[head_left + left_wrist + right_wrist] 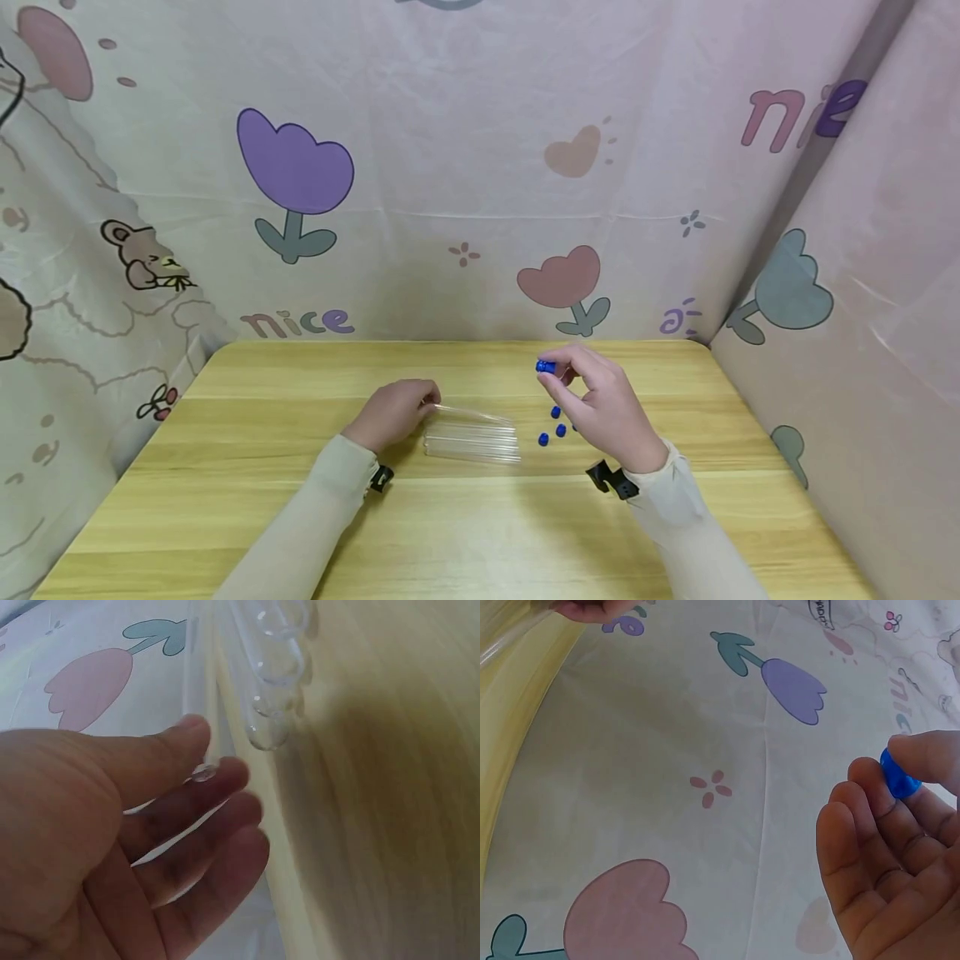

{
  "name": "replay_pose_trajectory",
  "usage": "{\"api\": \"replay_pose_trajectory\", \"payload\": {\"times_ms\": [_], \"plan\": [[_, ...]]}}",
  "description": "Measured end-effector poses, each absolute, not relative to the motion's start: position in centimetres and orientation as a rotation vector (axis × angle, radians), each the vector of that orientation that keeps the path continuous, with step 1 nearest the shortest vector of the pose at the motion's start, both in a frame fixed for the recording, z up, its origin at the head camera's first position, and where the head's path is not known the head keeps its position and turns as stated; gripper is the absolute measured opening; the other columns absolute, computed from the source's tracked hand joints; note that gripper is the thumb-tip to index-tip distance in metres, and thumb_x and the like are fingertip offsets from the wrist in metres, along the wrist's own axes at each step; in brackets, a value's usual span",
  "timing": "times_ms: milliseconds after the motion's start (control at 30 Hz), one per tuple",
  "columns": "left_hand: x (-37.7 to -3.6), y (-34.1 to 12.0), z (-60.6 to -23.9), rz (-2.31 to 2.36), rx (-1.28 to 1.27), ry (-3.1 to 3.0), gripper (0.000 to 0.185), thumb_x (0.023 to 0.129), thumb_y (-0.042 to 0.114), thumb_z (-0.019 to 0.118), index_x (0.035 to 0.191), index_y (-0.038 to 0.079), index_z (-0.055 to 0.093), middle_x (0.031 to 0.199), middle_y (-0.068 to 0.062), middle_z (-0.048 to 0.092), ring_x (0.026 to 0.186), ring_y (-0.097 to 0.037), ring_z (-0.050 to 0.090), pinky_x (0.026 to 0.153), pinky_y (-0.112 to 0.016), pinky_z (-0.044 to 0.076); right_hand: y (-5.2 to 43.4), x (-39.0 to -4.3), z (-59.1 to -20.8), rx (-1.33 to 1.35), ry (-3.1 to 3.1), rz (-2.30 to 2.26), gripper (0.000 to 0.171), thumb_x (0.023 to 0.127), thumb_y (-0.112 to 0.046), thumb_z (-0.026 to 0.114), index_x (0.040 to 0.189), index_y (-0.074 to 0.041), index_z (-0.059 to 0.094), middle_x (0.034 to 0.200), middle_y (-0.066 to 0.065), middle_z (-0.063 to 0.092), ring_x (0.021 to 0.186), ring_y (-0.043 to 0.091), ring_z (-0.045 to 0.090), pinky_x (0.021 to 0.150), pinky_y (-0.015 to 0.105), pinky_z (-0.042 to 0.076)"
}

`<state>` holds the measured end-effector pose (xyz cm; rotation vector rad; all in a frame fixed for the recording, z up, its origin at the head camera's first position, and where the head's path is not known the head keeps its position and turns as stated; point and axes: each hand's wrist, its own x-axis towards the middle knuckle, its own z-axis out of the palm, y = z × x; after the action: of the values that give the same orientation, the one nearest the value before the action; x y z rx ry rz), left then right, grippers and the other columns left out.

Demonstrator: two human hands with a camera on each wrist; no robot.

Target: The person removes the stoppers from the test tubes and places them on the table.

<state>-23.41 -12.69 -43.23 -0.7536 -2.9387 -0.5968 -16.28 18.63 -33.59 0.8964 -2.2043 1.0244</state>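
Note:
Between the thumb and forefinger of my left hand (393,411) is a clear test tube (198,682), pinched near its rounded end. It slants just above several similar test tubes (472,443) lying side by side on the table. My right hand (606,408), raised to the right of the tubes, pinches a small blue cap (545,367) between thumb and fingers. The right wrist view shows this blue cap (898,776) partly hidden by the thumb. Below that hand, several loose blue caps (561,430) lie on the wood, one partly covered by the hand.
A light wooden table (465,533) carries everything. Behind it hangs a pale curtain (420,167) printed with flowers, and more of the printed cloth closes in the left and right sides. Each wrist wears a black mount (611,481).

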Motion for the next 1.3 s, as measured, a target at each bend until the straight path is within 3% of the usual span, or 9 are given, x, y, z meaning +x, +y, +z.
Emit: {"api": "replay_pose_trajectory", "payload": {"times_ms": [167, 300, 467, 700, 933, 1167, 1300], "plan": [[-23.4, -12.8, -43.5, -0.547, -0.763, -2.945, 0.006, 0.097, 0.017, 0.075, 0.100, 0.012, 0.077, 0.094, 0.004, 0.068, 0.085, -0.014, 0.064, 0.084, -0.038, 0.057, 18.5, -16.2, -33.5, 0.885, -2.231, 1.013, 0.020, 0.093, -0.004, 0.076, 0.111, -0.012, 0.072, 0.096, -0.008, 0.067, 0.084, 0.009, 0.060, 0.056, 0.023, 0.048], [-23.5, -12.9, -43.7, -0.559, -0.750, -2.954, 0.005, 0.097, 0.016, 0.074, 0.099, 0.012, 0.077, 0.094, 0.004, 0.068, 0.087, -0.015, 0.065, 0.086, -0.039, 0.057, 18.5, -16.3, -33.6, 0.871, -2.222, 1.005, 0.020, 0.092, -0.004, 0.077, 0.111, -0.012, 0.074, 0.101, -0.006, 0.065, 0.088, 0.013, 0.058, 0.061, 0.021, 0.047], [-23.4, -13.0, -43.8, -0.620, -0.736, -2.981, 0.007, 0.098, 0.012, 0.072, 0.102, 0.010, 0.078, 0.096, 0.002, 0.070, 0.091, -0.017, 0.067, 0.090, -0.040, 0.057, 18.3, -16.5, -33.8, 0.823, -2.205, 0.983, 0.020, 0.091, -0.003, 0.078, 0.109, -0.010, 0.074, 0.096, -0.006, 0.062, 0.088, 0.012, 0.053, 0.072, 0.022, 0.043], [-23.3, -13.2, -44.0, -0.633, -0.769, -2.990, 0.011, 0.099, 0.005, 0.068, 0.101, 0.009, 0.078, 0.099, -0.001, 0.072, 0.098, -0.023, 0.069, 0.094, -0.043, 0.057, 18.2, -17.0, -34.3, 0.744, -2.245, 1.046, 0.018, 0.092, -0.006, 0.078, 0.109, -0.011, 0.073, 0.090, -0.007, 0.062, 0.084, 0.016, 0.056, 0.074, 0.024, 0.046], [-23.8, -12.8, -44.2, -0.620, -0.776, -2.993, 0.023, 0.105, 0.006, 0.056, 0.117, 0.008, 0.074, 0.112, -0.005, 0.072, 0.107, -0.025, 0.069, 0.098, -0.043, 0.055, 19.6, -18.8, -36.8, 0.666, -2.368, 1.120, 0.013, 0.095, -0.002, 0.071, 0.106, -0.009, 0.070, 0.091, -0.004, 0.064, 0.084, 0.016, 0.058, 0.076, 0.032, 0.052], [-23.8, -14.1, -44.2, -0.760, -0.606, -2.888, 0.033, 0.104, 0.011, 0.057, 0.137, 0.010, 0.062, 0.109, -0.003, 0.065, 0.085, -0.015, 0.058, 0.082, -0.037, 0.055, 22.1, -19.6, -39.1, 0.533, -2.588, 1.071, 0.022, 0.096, -0.004, 0.065, 0.118, -0.006, 0.063, 0.090, -0.001, 0.065, 0.081, 0.015, 0.060, 0.073, 0.031, 0.053], [-23.4, -15.3, -44.0, -0.811, -0.526, -2.846, 0.036, 0.103, 0.011, 0.057, 0.139, 0.009, 0.060, 0.103, -0.001, 0.064, 0.082, -0.014, 0.058, 0.075, -0.035, 0.052, 23.4, -20.3, -40.8, 0.484, -2.709, 0.958, 0.011, 0.095, -0.005, 0.067, 0.105, -0.008, 0.064, 0.092, 0.001, 0.067, 0.086, 0.019, 0.062, 0.081, 0.040, 0.055]]}}
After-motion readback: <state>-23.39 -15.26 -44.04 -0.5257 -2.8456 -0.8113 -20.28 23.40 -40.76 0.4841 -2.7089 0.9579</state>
